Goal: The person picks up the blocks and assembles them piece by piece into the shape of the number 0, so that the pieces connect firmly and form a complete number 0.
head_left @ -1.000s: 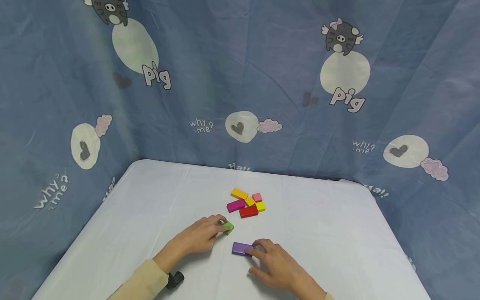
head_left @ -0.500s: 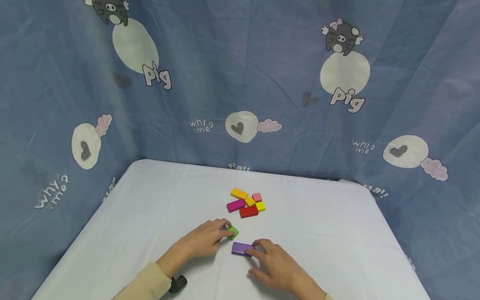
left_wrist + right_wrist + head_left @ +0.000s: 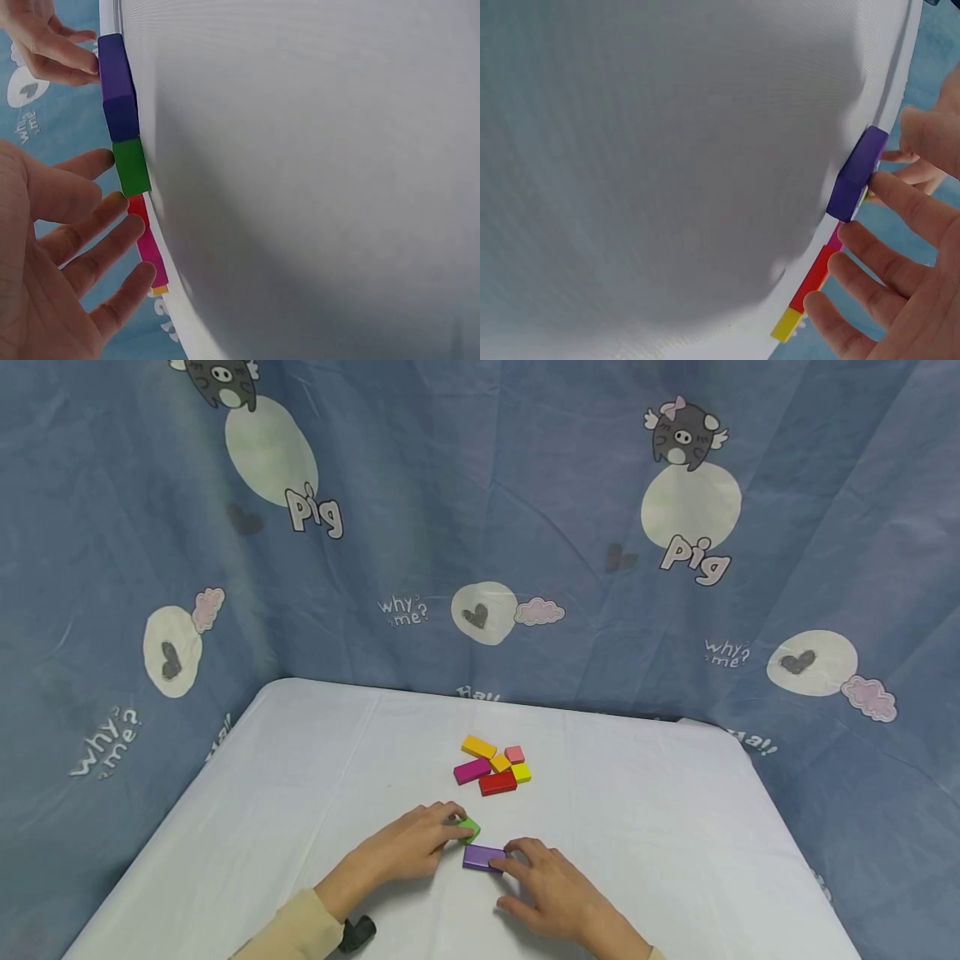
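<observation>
The green block (image 3: 133,169) is lying on the white table (image 3: 637,827), just beside the far long edge of the purple block (image 3: 480,857), near that block's left end; whether the 2 are actually touching is hard to tell. The left hand (image 3: 408,843) is holding its fingers loosely spread, the index fingertip touching the green block and hiding part of it from the head camera; whether the middle finger is also touching is unclear. The right hand (image 3: 555,893) is likewise lying relaxed and spread, its index fingertip resting on the purple block and covering a piece of its right end. In both wrist views the thumb is standing apart from the block. The right wrist camera is showing the purple block hiding nearly all of the green block.

Farther off, 6 more blocks are lying in a loose cluster: a long orange block (image 3: 478,747), a small orange block (image 3: 499,763), a pink block (image 3: 513,754), a magenta block (image 3: 471,771), a red block (image 3: 498,784) and a yellow block (image 3: 521,773). Beside the left sleeve (image 3: 296,927), a dark object (image 3: 358,933) is showing partly, too covered to identify. Behind, a blue curtain (image 3: 420,468) is hanging, 1 printed pig being cut off at the top.
</observation>
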A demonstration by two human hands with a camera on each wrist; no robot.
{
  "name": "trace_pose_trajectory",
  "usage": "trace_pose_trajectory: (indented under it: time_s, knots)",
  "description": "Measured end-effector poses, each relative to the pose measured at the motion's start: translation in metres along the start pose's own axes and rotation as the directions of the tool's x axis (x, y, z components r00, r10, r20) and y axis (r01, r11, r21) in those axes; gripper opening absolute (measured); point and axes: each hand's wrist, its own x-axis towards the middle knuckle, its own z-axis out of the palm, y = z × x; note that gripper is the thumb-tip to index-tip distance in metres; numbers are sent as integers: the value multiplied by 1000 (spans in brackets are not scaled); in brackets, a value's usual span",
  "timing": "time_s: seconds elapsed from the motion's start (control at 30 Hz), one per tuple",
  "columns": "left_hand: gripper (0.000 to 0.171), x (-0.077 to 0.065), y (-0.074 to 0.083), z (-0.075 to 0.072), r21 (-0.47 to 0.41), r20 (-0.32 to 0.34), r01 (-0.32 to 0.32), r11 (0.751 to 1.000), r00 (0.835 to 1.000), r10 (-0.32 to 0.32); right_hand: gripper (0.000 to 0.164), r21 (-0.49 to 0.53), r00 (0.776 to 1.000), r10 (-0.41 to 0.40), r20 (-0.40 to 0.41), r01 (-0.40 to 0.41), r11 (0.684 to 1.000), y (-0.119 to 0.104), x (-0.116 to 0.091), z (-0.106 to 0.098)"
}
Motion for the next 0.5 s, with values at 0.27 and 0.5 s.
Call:
trace_pose_trajectory:
  time_s: [0.27, 0.5]
  knots:
    - [40, 1, -1, 3, 9, 1, 3, 1000, 1000, -3, 47, 11, 1000, -2, 2, 2, 1000, 0, 0, -1]
    - [39, 0, 0, 3, -12, 14, 13, 1000, 1000, -13, 47, 15, 1000, 8, 8, -8, 1000, 1, 0, 1]
